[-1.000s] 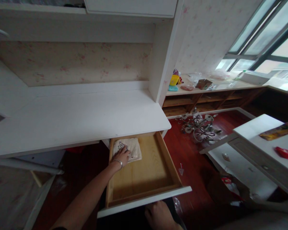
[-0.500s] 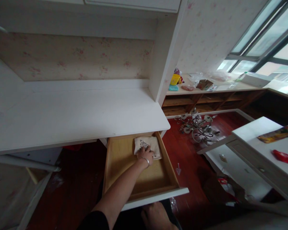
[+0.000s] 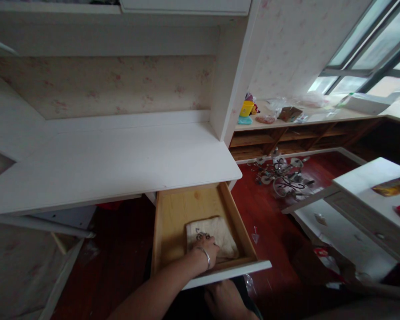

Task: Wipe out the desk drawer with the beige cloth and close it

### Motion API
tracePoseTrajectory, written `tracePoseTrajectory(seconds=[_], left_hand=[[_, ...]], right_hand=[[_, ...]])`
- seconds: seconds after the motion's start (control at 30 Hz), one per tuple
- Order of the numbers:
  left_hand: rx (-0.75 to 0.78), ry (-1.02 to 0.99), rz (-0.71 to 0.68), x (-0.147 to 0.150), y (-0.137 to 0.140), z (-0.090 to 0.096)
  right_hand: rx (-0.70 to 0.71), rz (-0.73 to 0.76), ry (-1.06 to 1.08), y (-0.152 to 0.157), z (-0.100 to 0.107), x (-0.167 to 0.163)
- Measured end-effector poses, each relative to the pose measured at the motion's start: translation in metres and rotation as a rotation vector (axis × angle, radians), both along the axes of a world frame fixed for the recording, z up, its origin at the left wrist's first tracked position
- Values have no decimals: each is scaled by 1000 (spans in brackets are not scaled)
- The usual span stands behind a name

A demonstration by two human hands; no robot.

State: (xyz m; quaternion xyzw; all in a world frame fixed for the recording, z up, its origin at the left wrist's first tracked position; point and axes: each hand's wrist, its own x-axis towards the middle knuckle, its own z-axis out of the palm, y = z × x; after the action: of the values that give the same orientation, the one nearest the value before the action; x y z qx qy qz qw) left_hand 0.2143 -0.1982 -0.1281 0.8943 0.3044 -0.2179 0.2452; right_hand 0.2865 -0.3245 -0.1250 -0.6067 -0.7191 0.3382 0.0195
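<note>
While our left hand (image 3: pixel 209 247) pressed flat on the cloth (image 3: pixel 213 235) in the drawer (image 3: pixel 173 222), fingers spread, it gripped nothing. Our right hand (image 3: pixel 225 300) sat below the drawer front; we couldn't tell its grip.

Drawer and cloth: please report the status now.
Left hand flat on cloth, front right corner of open drawer. Right hand below drawer front. Nothing else inside.

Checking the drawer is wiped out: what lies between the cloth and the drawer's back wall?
Bare wood. In the head view, nothing lies between the cloth and the drawer's back wall.

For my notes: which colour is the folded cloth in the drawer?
Cream folded cloth with dark print, head view.
</note>
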Motion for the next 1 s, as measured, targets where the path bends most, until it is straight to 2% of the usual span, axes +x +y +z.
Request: tracePoseTrajectory(seconds=[0.13, 0.3, 0.47, 0.67, 0.8, 0.9, 1.0], left_hand=[[9, -6, 49, -38, 3, 3], [60, 50, 211, -93, -3, 5], [115, 85, 295, -119, 8, 0], [265, 93, 432, -116, 53, -15], [332, 61, 511, -104, 89, -19], [324, 74, 563, -86, 105, -18], [295, 51, 543, -56, 111, -18]], right_hand=[[-24, -2, -10, 1, 4, 0], [-41, 4, -35, 1, 3, 0], [-35, 8, -36, 1, 3, -1], [-35, -17, -50, 4, 8, -2], [-46, -12, -47, 3, 6, -1], [-47, 0, -47, 3, 1, -1], [-64, -3, -77, 4, -3, -1]])
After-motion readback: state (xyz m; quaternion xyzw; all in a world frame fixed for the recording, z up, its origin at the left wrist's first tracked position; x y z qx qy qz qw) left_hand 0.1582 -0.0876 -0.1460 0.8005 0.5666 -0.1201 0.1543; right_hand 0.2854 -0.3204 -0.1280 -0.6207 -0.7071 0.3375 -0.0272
